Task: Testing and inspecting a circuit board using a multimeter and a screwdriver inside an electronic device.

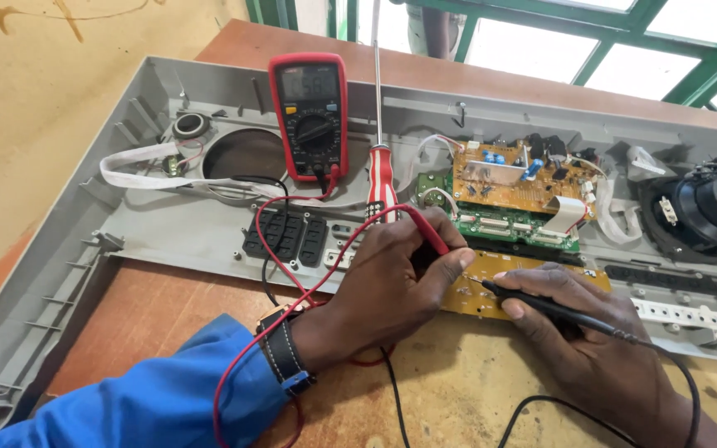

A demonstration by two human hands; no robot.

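Over amber circuit board [491,278], left hand [392,282] pinching red probe [425,228], right hand [591,340] gripping slim black probe [549,305], tips seemingly touching.

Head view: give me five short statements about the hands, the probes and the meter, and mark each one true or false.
1. The left hand holds the red probe. True.
2. The right hand holds a screwdriver. False: it holds the black probe; the screwdriver lies untouched beside the meter.
3. The meter has a red case and stands inside the grey housing. True.
4. Both probe tips point at the green board. False: they meet at the yellow board nearest the person; the green board lies behind it.
5. The left wrist is bare. False: it wears a dark watch strap above a blue sleeve.
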